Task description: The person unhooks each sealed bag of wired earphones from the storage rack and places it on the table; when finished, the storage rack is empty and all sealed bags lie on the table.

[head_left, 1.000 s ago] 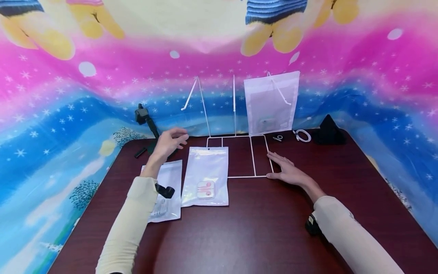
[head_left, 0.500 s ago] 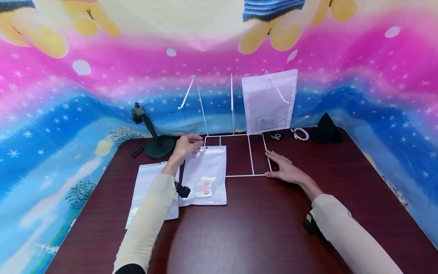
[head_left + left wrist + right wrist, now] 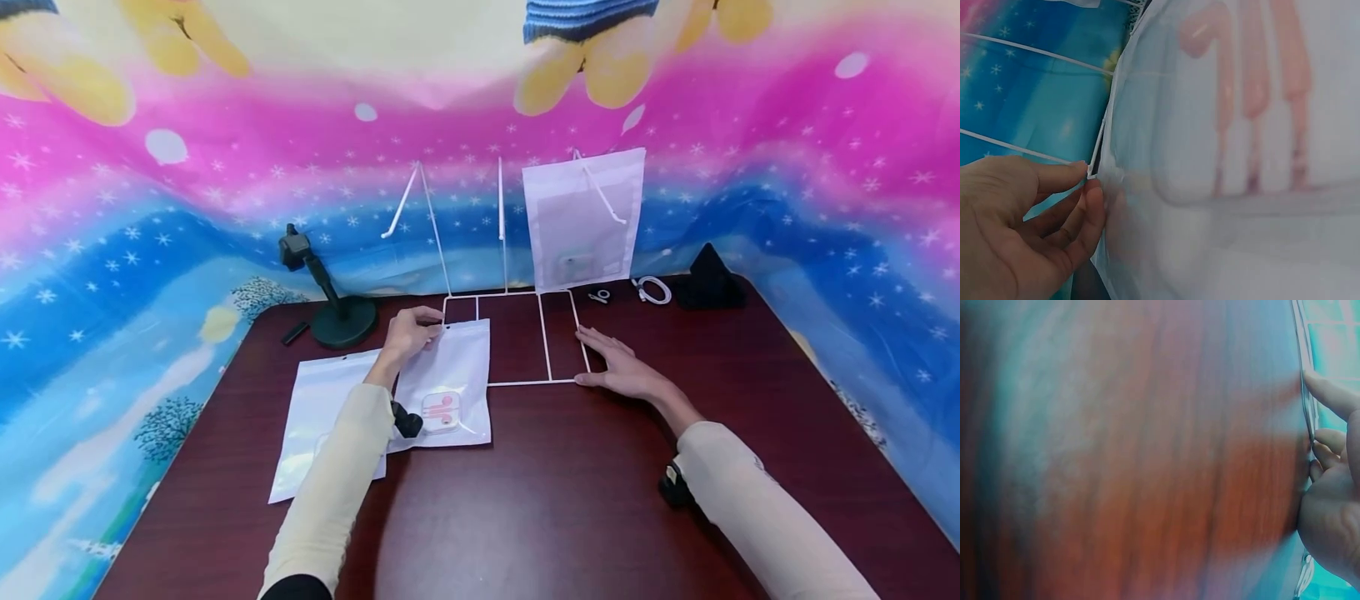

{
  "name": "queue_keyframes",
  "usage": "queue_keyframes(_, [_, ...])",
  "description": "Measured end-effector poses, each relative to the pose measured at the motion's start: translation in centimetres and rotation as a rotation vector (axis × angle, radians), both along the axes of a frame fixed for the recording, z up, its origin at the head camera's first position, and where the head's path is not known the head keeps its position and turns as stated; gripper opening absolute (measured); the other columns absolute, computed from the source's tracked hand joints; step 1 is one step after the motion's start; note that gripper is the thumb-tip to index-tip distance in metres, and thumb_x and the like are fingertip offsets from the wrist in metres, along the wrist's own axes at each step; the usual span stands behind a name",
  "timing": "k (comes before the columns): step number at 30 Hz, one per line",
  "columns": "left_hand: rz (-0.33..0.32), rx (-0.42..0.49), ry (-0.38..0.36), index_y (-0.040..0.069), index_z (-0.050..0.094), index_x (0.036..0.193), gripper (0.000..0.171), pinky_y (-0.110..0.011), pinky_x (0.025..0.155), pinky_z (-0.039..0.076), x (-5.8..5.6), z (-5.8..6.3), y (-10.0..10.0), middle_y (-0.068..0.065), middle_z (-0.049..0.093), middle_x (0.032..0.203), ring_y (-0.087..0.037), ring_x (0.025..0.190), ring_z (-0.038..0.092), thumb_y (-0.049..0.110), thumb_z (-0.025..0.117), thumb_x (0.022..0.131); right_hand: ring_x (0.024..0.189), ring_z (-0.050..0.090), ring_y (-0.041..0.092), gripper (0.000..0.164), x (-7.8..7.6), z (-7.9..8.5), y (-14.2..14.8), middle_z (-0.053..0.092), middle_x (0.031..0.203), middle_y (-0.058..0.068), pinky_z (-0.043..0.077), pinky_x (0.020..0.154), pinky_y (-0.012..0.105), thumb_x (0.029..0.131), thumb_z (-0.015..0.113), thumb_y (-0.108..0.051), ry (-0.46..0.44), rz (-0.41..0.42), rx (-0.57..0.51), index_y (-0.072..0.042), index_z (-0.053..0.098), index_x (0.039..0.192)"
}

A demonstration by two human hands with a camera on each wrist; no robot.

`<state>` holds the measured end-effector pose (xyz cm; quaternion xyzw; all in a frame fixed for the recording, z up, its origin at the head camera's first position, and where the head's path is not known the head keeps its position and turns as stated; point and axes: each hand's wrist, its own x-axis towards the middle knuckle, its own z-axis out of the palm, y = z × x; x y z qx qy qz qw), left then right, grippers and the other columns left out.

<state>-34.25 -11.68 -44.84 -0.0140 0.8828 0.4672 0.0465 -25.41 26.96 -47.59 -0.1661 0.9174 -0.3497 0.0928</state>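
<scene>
A white wire display rack (image 3: 545, 337) stands at the back of the table, its base flat and its hooked uprights raised. My left hand (image 3: 408, 337) is at the base's left side; in the left wrist view, thumb and fingertips pinch a thin white bar (image 3: 1092, 170) near its back corner. A white zip bag (image 3: 457, 358) with pink earphones (image 3: 441, 412) in a clear case lies over the base's left part, right beside this hand. My right hand (image 3: 618, 371) rests with extended fingers against the right side bar, its thumb at the front corner.
Another white bag (image 3: 315, 408) lies at the left, partly under my left forearm. A third bag (image 3: 581, 221) hangs from the right hook. Behind are a black stand (image 3: 343, 321), a coiled white cable (image 3: 652, 290) and a black wedge-shaped object (image 3: 708, 279).
My left hand has come right and down from above the left bag to the rack's left side, its fingertips closing on the bar. The right hand has kept its place on the rack.
</scene>
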Motion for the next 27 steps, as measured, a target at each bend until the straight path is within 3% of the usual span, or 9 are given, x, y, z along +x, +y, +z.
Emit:
queue_keyframes(6, [-0.015, -0.068, 0.002, 0.013, 0.073, 0.13, 0.031, -0.033, 0.075, 0.052, -0.12, -0.49, 0.28, -0.015, 0.069, 0.123, -0.024, 0.081, 0.063, 0.007, 0.068, 0.1, 0.158, 0.008, 0.041, 0.087, -0.02, -0.11, -0.07, 0.015, 0.172, 0.02, 0.003, 0.124, 0.062, 0.097, 0.073, -0.034, 0.005, -0.005, 0.008, -0.004, 0.027, 0.164])
queue_keyframes(9, [-0.044, -0.097, 0.013, 0.012, 0.073, 0.131, 0.033, -0.039, 0.093, 0.055, 0.01, -0.55, 0.37, -0.015, 0.064, 0.138, -0.028, 0.103, 0.066, 0.007, 0.07, 0.099, 0.158, 0.008, 0.041, 0.087, 0.05, -0.01, -0.11, 0.016, 0.172, 0.02, 0.003, 0.125, 0.062, 0.097, 0.073, -0.034, 0.008, -0.005, 0.007, -0.004, 0.027, 0.164])
queue_keyframes(13, [-0.07, -0.112, 0.026, 0.009, 0.071, 0.133, 0.035, -0.046, 0.112, 0.045, 0.12, -0.53, 0.46, -0.014, 0.053, 0.152, -0.034, 0.131, 0.056, 0.007, 0.07, 0.099, 0.158, 0.009, 0.041, 0.087, 0.06, 0.07, -0.12, 0.016, 0.172, 0.02, 0.004, 0.125, 0.062, 0.096, 0.074, -0.035, 0.012, -0.005, 0.004, -0.004, 0.028, 0.164])
queue_keyframes(27, [-0.082, -0.146, 0.034, 0.01, 0.069, 0.136, 0.037, -0.044, 0.109, 0.048, 0.12, -0.88, 0.38, -0.011, 0.052, 0.153, -0.031, 0.124, 0.057, 0.008, 0.07, 0.099, 0.158, 0.01, 0.044, 0.087, -0.08, -0.15, 0.15, 0.018, 0.171, 0.021, 0.007, 0.121, 0.068, 0.094, 0.076, -0.033, 0.013, -0.004, -0.02, -0.005, 0.03, 0.163])
